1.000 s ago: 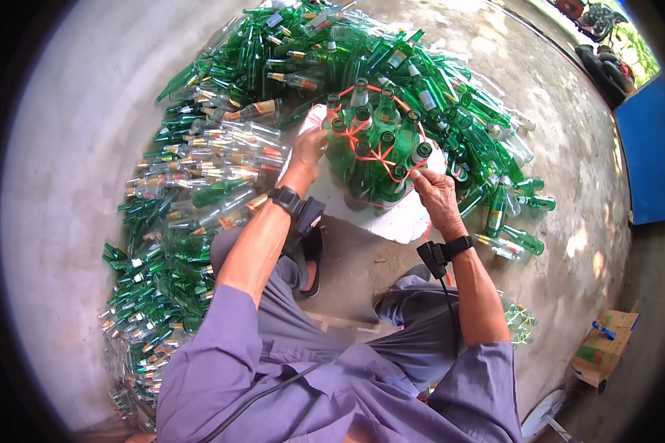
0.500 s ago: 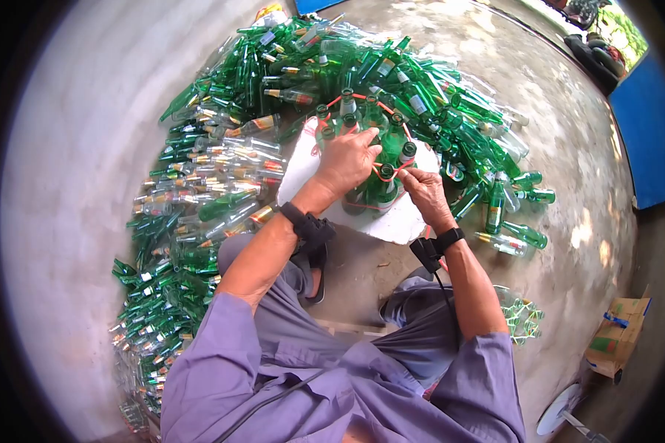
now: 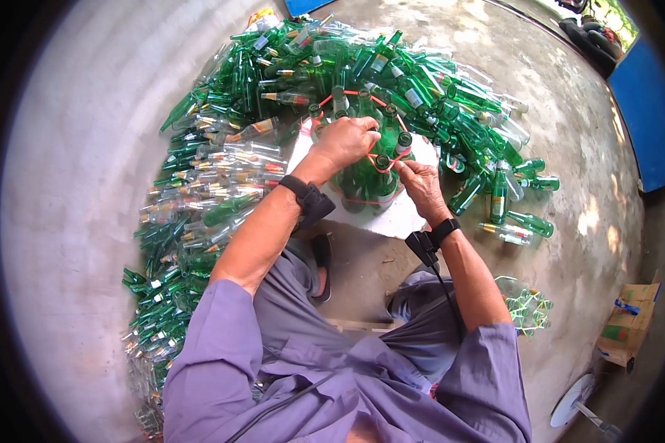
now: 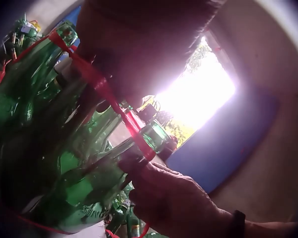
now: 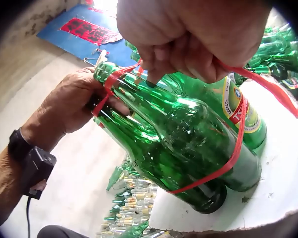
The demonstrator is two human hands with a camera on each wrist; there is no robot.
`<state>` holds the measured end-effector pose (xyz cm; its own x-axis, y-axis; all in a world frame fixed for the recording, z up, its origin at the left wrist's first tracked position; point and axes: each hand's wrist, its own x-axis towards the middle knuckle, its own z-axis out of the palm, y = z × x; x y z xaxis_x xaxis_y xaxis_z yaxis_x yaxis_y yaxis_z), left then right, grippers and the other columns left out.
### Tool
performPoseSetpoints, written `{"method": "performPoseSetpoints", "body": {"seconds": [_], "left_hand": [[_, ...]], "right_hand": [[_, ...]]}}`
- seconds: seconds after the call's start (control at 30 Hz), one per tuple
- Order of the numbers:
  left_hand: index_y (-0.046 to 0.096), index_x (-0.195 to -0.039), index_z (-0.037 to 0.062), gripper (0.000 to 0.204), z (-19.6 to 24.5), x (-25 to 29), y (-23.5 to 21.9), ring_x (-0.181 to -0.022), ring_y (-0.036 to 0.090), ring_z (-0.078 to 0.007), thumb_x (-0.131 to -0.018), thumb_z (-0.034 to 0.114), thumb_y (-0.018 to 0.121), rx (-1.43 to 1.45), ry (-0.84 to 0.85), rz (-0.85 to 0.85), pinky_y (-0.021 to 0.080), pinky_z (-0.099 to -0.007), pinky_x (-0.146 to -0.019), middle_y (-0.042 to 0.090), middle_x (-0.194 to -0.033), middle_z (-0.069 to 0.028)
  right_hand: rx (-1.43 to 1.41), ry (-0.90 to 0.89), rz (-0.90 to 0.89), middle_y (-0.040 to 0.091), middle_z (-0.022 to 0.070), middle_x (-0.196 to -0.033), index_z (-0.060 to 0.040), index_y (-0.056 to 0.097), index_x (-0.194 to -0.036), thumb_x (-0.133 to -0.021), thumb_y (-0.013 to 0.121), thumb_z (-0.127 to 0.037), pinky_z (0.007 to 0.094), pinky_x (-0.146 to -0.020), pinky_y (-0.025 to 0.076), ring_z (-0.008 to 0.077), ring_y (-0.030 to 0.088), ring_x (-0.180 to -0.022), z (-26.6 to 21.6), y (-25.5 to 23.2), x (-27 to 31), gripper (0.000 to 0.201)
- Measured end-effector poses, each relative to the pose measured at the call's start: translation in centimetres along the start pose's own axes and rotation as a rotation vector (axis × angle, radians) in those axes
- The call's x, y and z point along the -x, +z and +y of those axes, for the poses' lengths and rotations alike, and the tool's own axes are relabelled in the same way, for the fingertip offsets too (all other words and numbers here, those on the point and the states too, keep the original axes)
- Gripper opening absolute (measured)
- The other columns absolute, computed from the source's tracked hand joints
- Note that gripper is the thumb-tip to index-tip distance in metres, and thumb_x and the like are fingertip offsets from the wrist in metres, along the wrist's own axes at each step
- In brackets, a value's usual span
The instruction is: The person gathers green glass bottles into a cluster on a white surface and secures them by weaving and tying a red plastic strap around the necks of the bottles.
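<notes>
Several green glass bottles (image 3: pixel 384 186) stand upright in a cluster, with red plastic strap (image 5: pixel 233 161) around their bodies and looped about their necks. My left hand (image 3: pixel 347 142) reaches over the cluster, its fingers curled at a bottle neck among the others. In the right wrist view the left hand (image 5: pixel 69 101) shows just behind the front necks. My right hand (image 3: pixel 423 186) pinches the strap beside the nearest neck. A tail of that strap runs off from the curled fingers in the right wrist view. The cluster stands on a white board (image 3: pixel 380 223).
A large heap of green bottles (image 3: pixel 251 77) and clear bottles (image 3: pixel 233 170) curves around the far side and left of the board. Loose bottles (image 3: pixel 521 221) lie at the right. Another strapped bundle (image 3: pixel 528 308) stands near the right knee. A cardboard box (image 3: pixel 628 325) lies farther right.
My left hand has moved right from the cluster's left side onto the necks in its middle. The right hand stays at the nearest neck with the strap.
</notes>
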<state>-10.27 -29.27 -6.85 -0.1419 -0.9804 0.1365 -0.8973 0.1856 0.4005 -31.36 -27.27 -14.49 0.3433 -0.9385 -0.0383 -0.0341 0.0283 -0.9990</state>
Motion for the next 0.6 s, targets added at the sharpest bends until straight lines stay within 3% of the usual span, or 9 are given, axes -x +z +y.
{"method": "performPoseSetpoints", "body": {"seconds": [0.13, 0.17, 0.4, 0.53, 0.6], "left_hand": [[0.071, -0.104, 0.0157, 0.025, 0.1, 0.4, 0.2, -0.088, 0.070, -0.0363, -0.092, 0.034, 0.060, -0.051, 0.060, 0.039, 0.056, -0.0462, -0.080, 0.073, -0.093, -0.0129], [0.071, -0.106, 0.0160, 0.027, 0.4, 0.6, 0.1, -0.089, 0.070, -0.0363, -0.092, 0.035, 0.059, 0.028, -0.037, 0.031, 0.056, -0.0465, -0.080, 0.072, -0.096, -0.0137], [0.069, -0.112, 0.0117, 0.033, 0.5, 1.1, 0.2, -0.097, 0.069, -0.0376, -0.093, 0.037, 0.059, 0.116, -0.113, -0.007, 0.054, -0.0459, -0.087, 0.072, -0.103, -0.0151], [0.069, -0.113, 0.0085, 0.034, -0.2, 1.3, 0.4, -0.103, 0.067, -0.0321, -0.092, 0.034, 0.062, 0.236, -0.108, -0.004, 0.052, -0.0415, -0.090, 0.071, -0.107, -0.0150], [0.071, -0.109, 0.0088, 0.030, 0.1, 2.0, 0.3, -0.103, 0.065, -0.0303, -0.088, 0.029, 0.067, -0.004, 0.083, 0.200, 0.051, -0.0412, -0.090, 0.072, -0.101, -0.0119]], "right_hand": [[-0.029, 0.061, 0.034, 0.044, -0.0077, -0.064, 0.0024, 0.069, -0.082, -0.097, 0.062, -0.026, 0.0284, -0.052, 0.028, 0.0049, 0.035, -0.061, -0.2, 0.4, 0.4, 0.033], [0.016, 0.076, 0.041, 0.045, -0.0074, -0.065, 0.0019, 0.069, -0.083, -0.097, 0.063, -0.027, 0.0279, -0.052, 0.029, 0.0051, 0.036, -0.062, -0.6, 0.4, 0.5, 0.032], [-0.022, -0.053, 0.012, 0.040, -0.0076, -0.062, -0.0004, 0.074, -0.090, -0.098, 0.061, -0.021, 0.0283, -0.053, 0.030, 0.0052, 0.035, -0.061, 1.3, 0.4, 0.0, 0.025], [0.196, -0.131, 0.125, 0.040, -0.0057, -0.057, -0.0011, 0.077, -0.093, -0.098, 0.060, -0.019, 0.0306, -0.050, 0.032, 0.0061, 0.034, -0.057, 2.0, 1.2, -0.3, 0.025], [0.080, -0.034, 0.178, 0.043, -0.0057, -0.057, 0.0001, 0.076, -0.090, -0.096, 0.062, -0.021, 0.0302, -0.050, 0.032, 0.0060, 0.035, -0.056, 2.0, 1.6, -0.5, 0.027]]}}
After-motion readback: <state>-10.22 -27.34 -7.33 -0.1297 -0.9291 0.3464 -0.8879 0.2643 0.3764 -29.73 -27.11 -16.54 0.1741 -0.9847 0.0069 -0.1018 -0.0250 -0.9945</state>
